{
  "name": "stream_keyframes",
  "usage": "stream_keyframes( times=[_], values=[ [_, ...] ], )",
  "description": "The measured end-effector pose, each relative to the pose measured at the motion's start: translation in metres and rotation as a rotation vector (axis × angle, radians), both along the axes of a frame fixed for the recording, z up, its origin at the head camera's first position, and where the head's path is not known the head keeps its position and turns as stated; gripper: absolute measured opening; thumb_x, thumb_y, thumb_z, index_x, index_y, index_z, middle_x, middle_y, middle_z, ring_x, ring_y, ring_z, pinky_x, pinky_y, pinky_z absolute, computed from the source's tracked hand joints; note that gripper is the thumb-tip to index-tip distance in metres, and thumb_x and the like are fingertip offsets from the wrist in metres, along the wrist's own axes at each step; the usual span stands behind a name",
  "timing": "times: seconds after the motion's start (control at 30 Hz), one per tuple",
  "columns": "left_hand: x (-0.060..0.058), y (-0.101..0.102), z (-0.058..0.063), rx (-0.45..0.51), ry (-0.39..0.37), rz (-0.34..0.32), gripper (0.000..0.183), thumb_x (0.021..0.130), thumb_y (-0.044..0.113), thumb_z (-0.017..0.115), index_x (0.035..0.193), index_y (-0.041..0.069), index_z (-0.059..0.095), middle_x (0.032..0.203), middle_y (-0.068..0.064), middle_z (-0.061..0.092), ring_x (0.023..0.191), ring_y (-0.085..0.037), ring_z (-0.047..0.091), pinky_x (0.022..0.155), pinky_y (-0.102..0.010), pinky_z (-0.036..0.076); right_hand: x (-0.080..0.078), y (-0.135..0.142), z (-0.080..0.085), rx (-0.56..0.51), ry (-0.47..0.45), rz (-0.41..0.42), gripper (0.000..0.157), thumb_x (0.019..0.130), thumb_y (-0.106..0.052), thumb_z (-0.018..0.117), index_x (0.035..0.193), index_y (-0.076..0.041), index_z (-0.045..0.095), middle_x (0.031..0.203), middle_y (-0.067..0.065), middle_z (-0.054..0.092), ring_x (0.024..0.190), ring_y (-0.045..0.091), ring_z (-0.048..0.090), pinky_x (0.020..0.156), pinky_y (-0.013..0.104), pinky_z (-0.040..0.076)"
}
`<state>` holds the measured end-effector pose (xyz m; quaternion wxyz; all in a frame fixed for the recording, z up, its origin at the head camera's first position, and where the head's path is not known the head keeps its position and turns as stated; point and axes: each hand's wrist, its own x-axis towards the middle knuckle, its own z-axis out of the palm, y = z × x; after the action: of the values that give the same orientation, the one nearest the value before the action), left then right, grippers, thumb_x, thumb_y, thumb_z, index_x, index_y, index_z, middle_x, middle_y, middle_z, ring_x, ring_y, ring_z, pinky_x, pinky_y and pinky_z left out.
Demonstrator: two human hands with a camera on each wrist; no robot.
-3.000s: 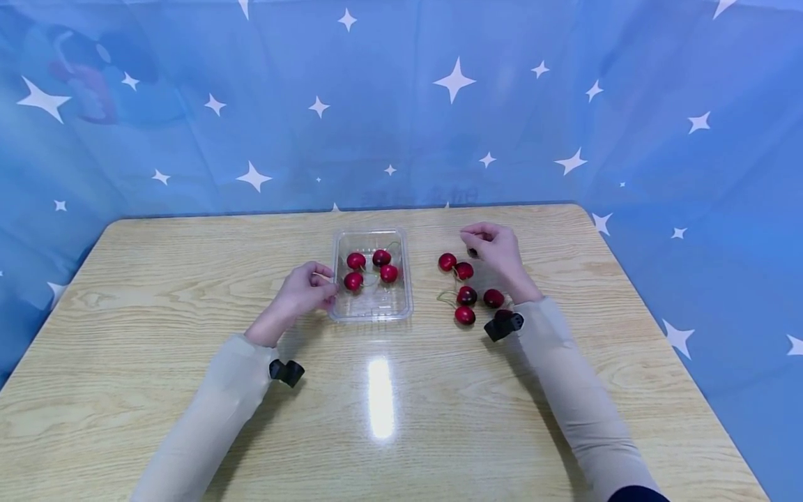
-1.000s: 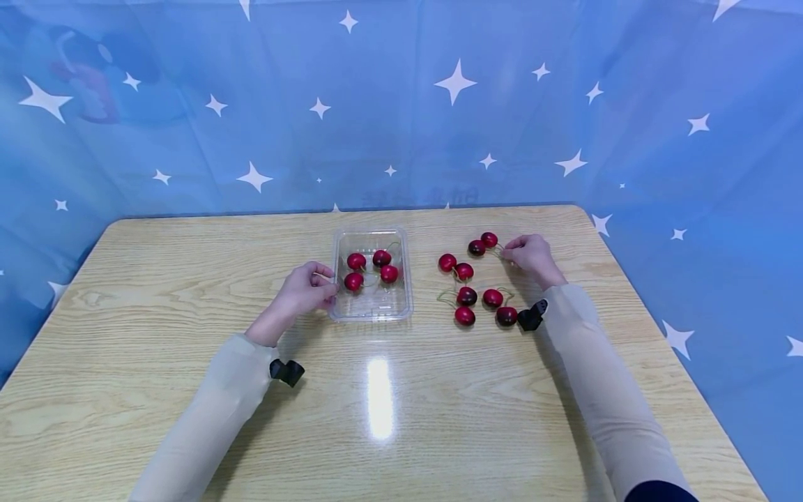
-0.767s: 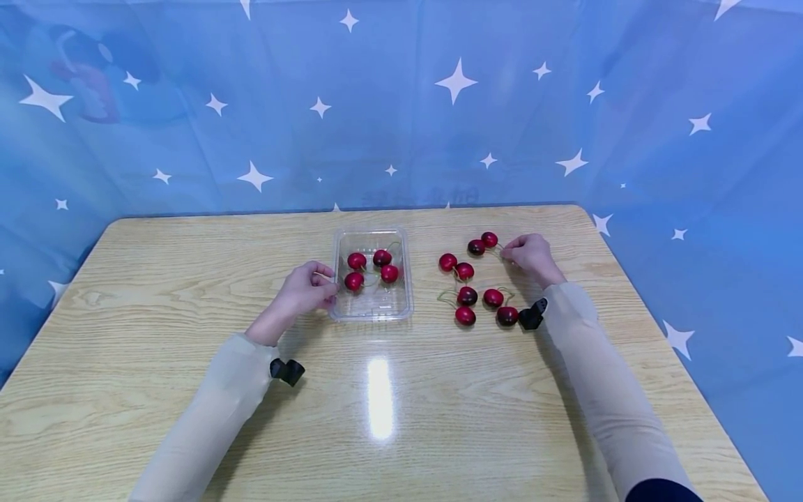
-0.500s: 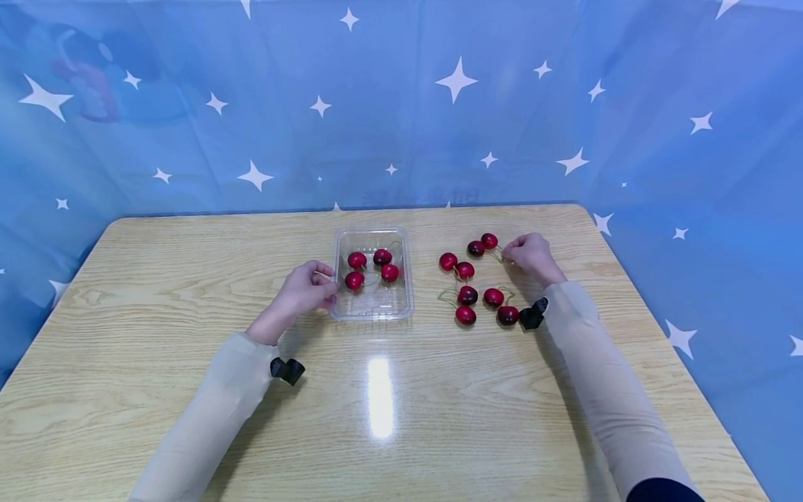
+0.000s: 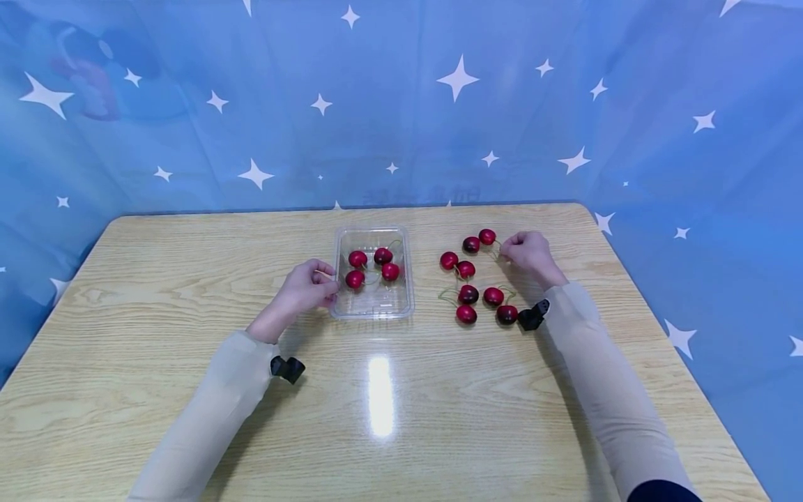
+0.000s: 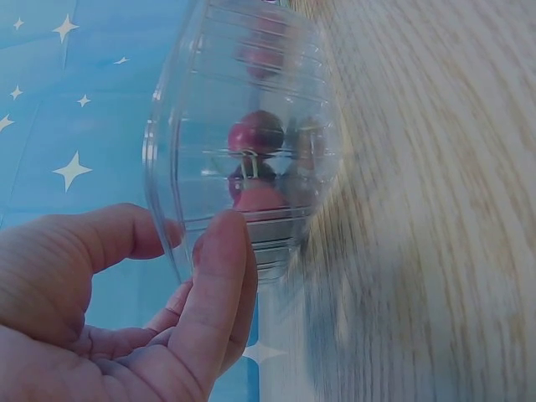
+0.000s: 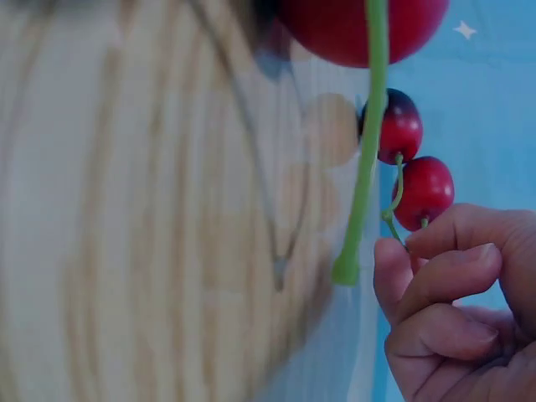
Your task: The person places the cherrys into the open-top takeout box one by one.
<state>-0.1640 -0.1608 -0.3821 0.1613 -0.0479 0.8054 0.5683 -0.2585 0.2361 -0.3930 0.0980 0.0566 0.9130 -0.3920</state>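
Note:
My left hand [image 5: 305, 287] pinches the left rim of a clear plastic container [image 5: 376, 307], thumb and fingers on either side of its lip in the left wrist view. Several red cherries [image 5: 390, 272] lie inside it. My right hand [image 5: 532, 255] pinches the green stem [image 7: 392, 219] of a joined pair of cherries [image 7: 423, 193]; thumb and forefinger meet at the stem's end. In the head view this pair lies just left of the right fingertips. One cherry [image 5: 471, 245] of the pair is darker than the other.
More paired cherries [image 5: 466, 314] lie on the wooden table [image 5: 439, 418] between the container and the right forearm, near the right wrist camera [image 5: 533, 315]. A blue star-patterned curtain [image 5: 401, 104] hangs behind the table.
My right hand has drawn back to the right from over the far cherry pair, and now holds its stem. The pair has shifted slightly left. The left hand stays on the container.

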Motion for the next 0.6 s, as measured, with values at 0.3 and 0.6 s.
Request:
stream_keyframes(
  times=[0.3,0.6],
  values=[
    [-0.001,0.000,-0.002,0.002,-0.002,-0.001,0.028,0.091,0.002,0.054,0.116,-0.006,0.045,0.086,-0.014,0.059,0.065,-0.013,0.060,0.065,-0.027,0.056,0.003,-0.002,0.006,-0.040,0.049,-0.018,0.019,0.085,-0.007,0.052,0.098,0.004,0.061,0.086,0.012,0.062,0.079,0.023,0.055,0.064,0.026,0.046],
    [0.000,0.000,-0.001,0.006,0.004,-0.004,0.029,0.091,0.002,0.054,0.116,-0.006,0.044,0.087,-0.014,0.059,0.065,-0.012,0.060,0.064,-0.027,0.056,0.005,-0.005,0.013,-0.062,0.049,-0.035,0.018,0.082,-0.008,0.053,0.096,0.000,0.062,0.074,-0.001,0.062,0.071,0.018,0.051,0.055,0.025,0.041]
  ],
)
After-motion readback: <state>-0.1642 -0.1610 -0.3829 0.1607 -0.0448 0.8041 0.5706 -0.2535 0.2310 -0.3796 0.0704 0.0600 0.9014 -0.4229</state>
